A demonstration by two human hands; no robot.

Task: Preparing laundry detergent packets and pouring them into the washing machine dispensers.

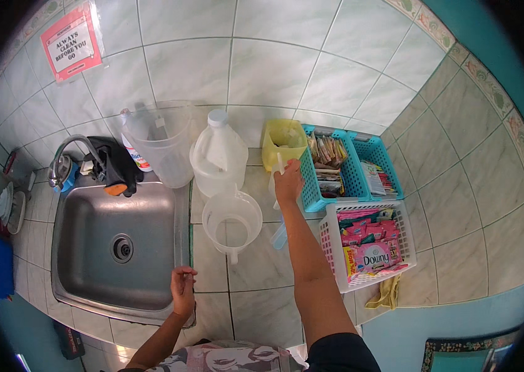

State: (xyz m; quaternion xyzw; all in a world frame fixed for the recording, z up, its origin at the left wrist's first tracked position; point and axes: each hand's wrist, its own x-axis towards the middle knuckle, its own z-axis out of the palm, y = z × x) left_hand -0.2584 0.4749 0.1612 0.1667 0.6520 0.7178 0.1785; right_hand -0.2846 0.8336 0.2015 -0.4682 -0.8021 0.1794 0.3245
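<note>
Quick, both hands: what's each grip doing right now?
Left hand: open, empty, at the sink edge.
Right hand: closed on a white handle by the yellow pitcher.

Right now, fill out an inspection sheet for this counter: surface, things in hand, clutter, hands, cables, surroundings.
Surface: pale tiled counter with a steel sink set in at the left.
Job's things: yellow container at the back wall; clear measuring jug in front of a large capped clear bottle.
Clutter: big clear pitcher; two teal baskets and a white basket of sachets; yellow cloth.
Hands: right hand reaches to the yellow container, grip unclear; left hand open, resting at the sink's edge.
Cables: nothing seen.
Surroundings: tiled walls, faucet, red-bordered wall notice.
</note>
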